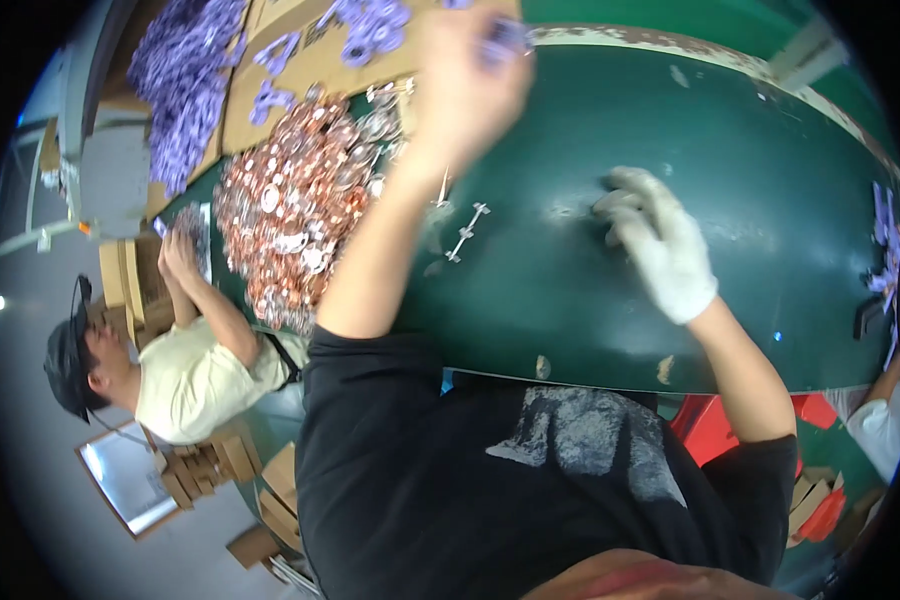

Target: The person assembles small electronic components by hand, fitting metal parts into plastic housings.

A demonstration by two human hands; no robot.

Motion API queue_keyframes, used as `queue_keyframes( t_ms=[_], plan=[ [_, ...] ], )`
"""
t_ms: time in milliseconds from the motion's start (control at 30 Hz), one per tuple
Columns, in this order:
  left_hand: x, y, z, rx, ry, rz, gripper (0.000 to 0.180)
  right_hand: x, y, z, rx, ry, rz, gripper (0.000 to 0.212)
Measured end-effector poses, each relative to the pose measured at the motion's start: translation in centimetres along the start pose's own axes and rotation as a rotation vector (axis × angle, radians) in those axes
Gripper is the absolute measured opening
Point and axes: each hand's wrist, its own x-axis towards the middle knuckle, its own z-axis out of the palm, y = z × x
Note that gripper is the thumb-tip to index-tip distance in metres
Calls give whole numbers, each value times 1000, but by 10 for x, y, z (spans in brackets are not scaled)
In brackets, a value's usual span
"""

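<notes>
At far left, cardboard (315,65) carries lobed purple pieces (185,90); nearer, shiny copper-coloured discs (290,200) are heaped on the green table (530,290). My bare left hand (473,85), raised and blurred, pinches a purple part (505,42). Rightward, my gloved right hand (660,245) is half open, holding nothing visible.

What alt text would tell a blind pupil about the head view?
A person's bare left hand, blurred, holds a purple piece; their gloved right hand is over a green table. Beside the left forearm lies a heap of coppery and silvery pieces, with purple pieces on cardboard beyond.
</notes>
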Motion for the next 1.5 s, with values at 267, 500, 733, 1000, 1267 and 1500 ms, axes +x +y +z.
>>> queue_keyframes(
  t_ms=[267, 500, 733, 1000, 1267, 1500],
  plan=[
    [-101, 121, -32, -600, -334, -43, 80, -1, 21, 2, 356, 83, 122, 52],
    [-106, 76, -75, -180, -234, 18, 35, 1, 2, 1, 264, -87, 125, 43],
    [-113, -25, -91, 477, -310, -419, 39, 5, 2, 13, -193, 112, -85, 41],
    [-110, -18, -78, 132, -74, -351, 15, 3, -7, 13, -517, 201, 42, 38],
    [-97, 98, -32, -648, -221, -362, 22, -2, -5, 11, -615, 91, -2, 33],
    [-104, 91, -21, -571, -274, -361, 46, -3, 1, 8, -595, 81, -90, 32]
  ],
)
